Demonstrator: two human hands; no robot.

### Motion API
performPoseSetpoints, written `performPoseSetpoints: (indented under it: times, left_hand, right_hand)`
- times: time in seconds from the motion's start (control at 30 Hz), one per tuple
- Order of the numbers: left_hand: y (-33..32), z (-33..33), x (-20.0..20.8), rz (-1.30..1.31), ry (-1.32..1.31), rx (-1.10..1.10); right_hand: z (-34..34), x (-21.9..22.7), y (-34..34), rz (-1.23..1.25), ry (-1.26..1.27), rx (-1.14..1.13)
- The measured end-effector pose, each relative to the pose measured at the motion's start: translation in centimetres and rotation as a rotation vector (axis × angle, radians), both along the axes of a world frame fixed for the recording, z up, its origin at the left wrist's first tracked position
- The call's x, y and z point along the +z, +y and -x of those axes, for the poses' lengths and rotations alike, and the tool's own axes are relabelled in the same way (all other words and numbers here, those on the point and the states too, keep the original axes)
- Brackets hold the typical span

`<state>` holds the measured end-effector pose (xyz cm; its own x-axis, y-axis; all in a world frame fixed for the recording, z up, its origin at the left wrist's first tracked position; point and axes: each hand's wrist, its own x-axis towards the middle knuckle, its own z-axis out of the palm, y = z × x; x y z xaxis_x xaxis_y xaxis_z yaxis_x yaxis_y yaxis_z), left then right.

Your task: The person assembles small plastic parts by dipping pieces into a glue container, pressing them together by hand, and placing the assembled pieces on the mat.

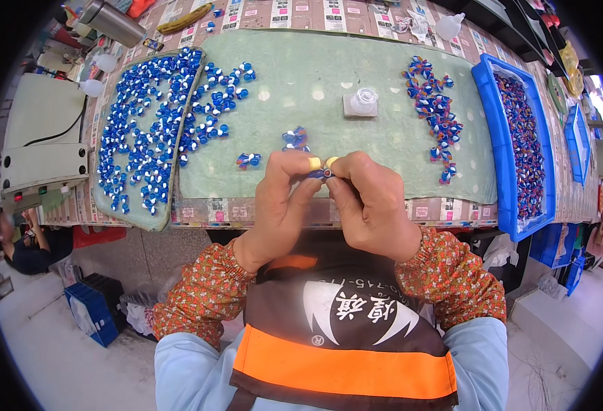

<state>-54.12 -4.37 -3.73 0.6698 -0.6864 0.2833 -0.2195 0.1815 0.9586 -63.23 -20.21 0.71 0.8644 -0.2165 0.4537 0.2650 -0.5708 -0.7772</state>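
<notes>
From my remote station I record both bare hands at work above the near edge of the green mat (281,82): the left hand (279,198) and the right hand (375,200) meet at the fingertips, pinching one small blue piece (320,174) between them. The fingers largely hide the piece, so I cannot tell its full shape or whether it consists of several parts. Yellow coverings (314,163) are noted on one digit of each hand. Just beyond the fingertips lies a small blue-and-orange cluster (294,137); a blue-and-white cluster (249,160) rests near the left hand, on its outer side. Ahead of the right hand, farther from the body, a small translucent cup (364,100) stands on a flat block (350,108). Well to the left of the hands, I find a shallow tray (166,207) spread with many blue-and-white pieces (130,116), more of them (216,103) scattered on the mat along its inner side. To the right of the hands, a long group of blue, white and orange pieces (432,106) lies on the mat; beyond it a blue bin (486,130) holds a dense fill of similar pieces (521,140). At the far side of the paper-covered surface (298,15), left of the hands, I log a metal tumbler (115,23) and a banana (186,19).
</notes>
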Motion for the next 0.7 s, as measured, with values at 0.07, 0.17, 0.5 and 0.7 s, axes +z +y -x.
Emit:
performPoseSetpoints:
  times: [0.07, 0.17, 0.5, 0.7]
  left_hand:
    - [0.0, 0.0, 0.3, 0.000, -0.022, -0.001]
    - [-0.2, -0.6, 1.8, -0.044, -0.096, 0.001]
    - [1.8, -4.4, 3.1, -0.603, -0.599, 0.155]
    - [1.6, -4.4, 2.6, -0.687, -0.719, 0.189]
  right_hand:
    - [0.1, 0.0, -0.1, 0.004, -0.019, 0.000]
    - [0.5, 0.3, -0.8, 0.005, 0.047, 0.010]
    - [5.5, 1.1, -10.1, 0.330, 0.305, -0.474]
    - [5.6, 0.1, -9.2, 0.765, 0.434, -0.521]
